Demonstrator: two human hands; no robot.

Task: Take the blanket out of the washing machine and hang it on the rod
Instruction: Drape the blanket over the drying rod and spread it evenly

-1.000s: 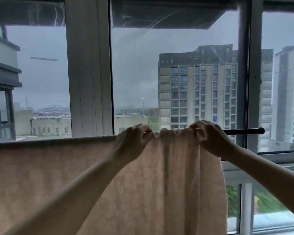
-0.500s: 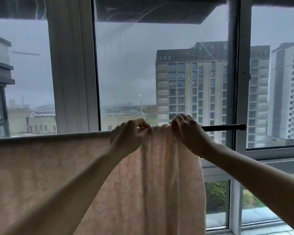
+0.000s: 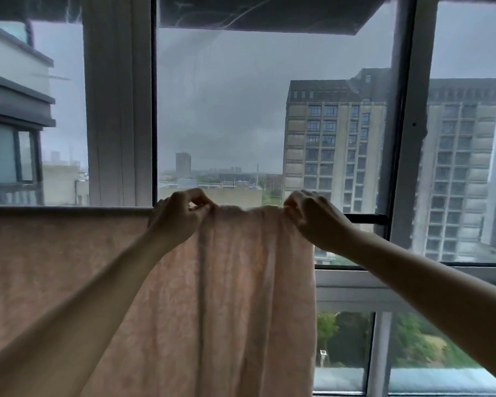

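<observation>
Head view: both arms reach forward, left grip [image 3: 181, 217] and right grip [image 3: 315, 219] pinching the blanket [image 3: 235, 282] atop the rod [image 3: 367, 218].

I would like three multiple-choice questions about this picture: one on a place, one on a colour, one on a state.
1. Where does the blanket hang?
A. over the rod
B. on a chair
C. on the floor

2. What colour is the blanket?
A. dark blue
B. pale pink
C. green

3. What does the right hand do?
A. hangs idle
B. presses the glass
C. pinches the blanket's top edge

Answers:
1 A, its top edge lies along the rod.
2 B, the cloth is pale pink.
3 C, like the left hand, its fingers curl on the edge.
</observation>
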